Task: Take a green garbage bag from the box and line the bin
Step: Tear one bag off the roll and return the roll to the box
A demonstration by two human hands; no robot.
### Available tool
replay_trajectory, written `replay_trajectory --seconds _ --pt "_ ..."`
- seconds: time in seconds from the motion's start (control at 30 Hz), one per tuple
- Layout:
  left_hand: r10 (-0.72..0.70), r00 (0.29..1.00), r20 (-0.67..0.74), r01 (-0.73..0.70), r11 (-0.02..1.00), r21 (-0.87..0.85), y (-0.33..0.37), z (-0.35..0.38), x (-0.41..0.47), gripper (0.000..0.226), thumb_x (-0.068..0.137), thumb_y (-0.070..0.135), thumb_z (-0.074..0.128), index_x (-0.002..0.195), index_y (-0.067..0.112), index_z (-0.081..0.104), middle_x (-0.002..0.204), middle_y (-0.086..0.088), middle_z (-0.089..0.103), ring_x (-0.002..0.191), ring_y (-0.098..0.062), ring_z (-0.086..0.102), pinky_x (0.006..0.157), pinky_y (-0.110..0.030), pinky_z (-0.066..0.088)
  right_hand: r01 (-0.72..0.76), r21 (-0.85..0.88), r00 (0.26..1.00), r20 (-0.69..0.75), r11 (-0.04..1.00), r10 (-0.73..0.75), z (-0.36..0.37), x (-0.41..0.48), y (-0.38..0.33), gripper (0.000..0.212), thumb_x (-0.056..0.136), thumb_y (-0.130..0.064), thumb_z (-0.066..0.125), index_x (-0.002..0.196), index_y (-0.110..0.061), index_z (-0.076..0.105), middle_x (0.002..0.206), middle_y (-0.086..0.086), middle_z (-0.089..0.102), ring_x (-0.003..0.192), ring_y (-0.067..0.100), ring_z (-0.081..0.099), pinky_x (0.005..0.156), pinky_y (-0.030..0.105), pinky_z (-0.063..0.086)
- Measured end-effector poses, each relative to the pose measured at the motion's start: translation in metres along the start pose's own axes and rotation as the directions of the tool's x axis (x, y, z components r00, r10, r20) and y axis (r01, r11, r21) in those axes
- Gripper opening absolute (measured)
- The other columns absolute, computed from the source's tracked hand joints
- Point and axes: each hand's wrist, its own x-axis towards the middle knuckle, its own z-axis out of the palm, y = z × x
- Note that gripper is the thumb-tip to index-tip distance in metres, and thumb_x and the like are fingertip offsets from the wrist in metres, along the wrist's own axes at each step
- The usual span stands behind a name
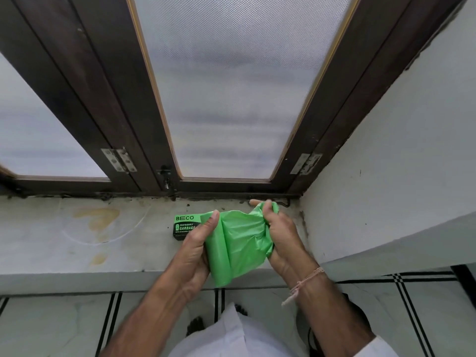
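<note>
Both hands, left hand (197,243) and right hand (279,235), grip the green bag (239,243), partly hiding the box (184,225).

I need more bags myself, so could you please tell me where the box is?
In the head view, the BECO garbage bag box lies on the window ledge, just behind the left hand.

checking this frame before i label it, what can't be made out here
- Bin: none can be identified in the head view.
- Box: its right part is covered by the left hand and the green bag; the small print is unreadable.
- Bag: its opening is bunched in the right hand.
- Floor: partly blocked by arms and white clothing.
</note>
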Motion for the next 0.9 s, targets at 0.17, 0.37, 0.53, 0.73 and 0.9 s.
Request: replay_trajectory --seconds 0.17,0.37,0.53,0.73,0.9 --pt "0.014 1.0 0.01 -0.014 1.0 0.007 0.0 0.002 -0.002 0.044 0.096 0.041 0.061 0.116 0.006 0.077 0.12 -0.019 0.076 0.112 -0.033 0.074 0.096 -0.044 0.057 0.082 -0.274 0.965 0.264 0.958 -0.007 -0.004 -0.01 -0.005 0.048 0.077 -0.041 0.084 0.109 -0.006 0.075 0.105 0.015 0.08 0.096 0.028 0.077 0.09 0.044 0.062" --pt "-0.001 1.0 -0.004 0.001 0.999 -0.037 0.002 0.004 -0.003 0.047 0.091 0.039 0.065 0.12 0.004 0.075 0.121 -0.021 0.075 0.112 -0.035 0.073 0.095 -0.048 0.06 0.038 -0.206 0.979 0.205 0.978 0.005 -0.007 -0.007 -0.003 0.028 0.089 -0.021 0.078 0.1 0.003 0.072 0.089 0.016 0.077 0.08 0.026 0.074 0.074 0.038 0.063" --pt "0.027 0.999 -0.04 -0.029 0.998 -0.05 0.003 -0.003 -0.001 0.045 0.09 0.038 0.066 0.118 0.004 0.076 0.121 -0.018 0.076 0.112 -0.031 0.074 0.103 -0.048 0.053 -0.013 -0.14 0.99 0.137 0.99 0.033 -0.012 -0.002 -0.009 0.006 0.092 -0.013 0.074 0.088 -0.008 0.072 0.082 0.011 0.079 0.073 0.023 0.077 0.068 0.039 0.065" --pt "0.013 1.0 -0.02 -0.013 1.0 -0.028 0.001 -0.001 -0.001 0.04 0.096 0.038 0.061 0.115 0.008 0.079 0.123 -0.017 0.076 0.113 -0.03 0.073 0.097 -0.047 0.057 -0.004 -0.114 0.994 0.11 0.993 0.016 -0.011 0.004 -0.009 0.013 0.101 -0.007 0.061 0.097 -0.011 0.073 0.082 0.006 0.078 0.074 0.021 0.075 0.066 0.036 0.065" --pt "-0.001 1.0 -0.027 0.001 1.0 0.001 0.0 0.005 -0.004 0.039 0.091 0.041 0.066 0.108 0.01 0.081 0.118 -0.017 0.077 0.109 -0.032 0.075 0.093 -0.049 0.059 -0.027 -0.096 0.985 0.167 0.995 0.043 -0.008 0.004 -0.005 0.038 0.104 -0.038 0.055 0.111 -0.007 0.076 0.101 0.013 0.08 0.092 0.028 0.077 0.079 0.038 0.065"
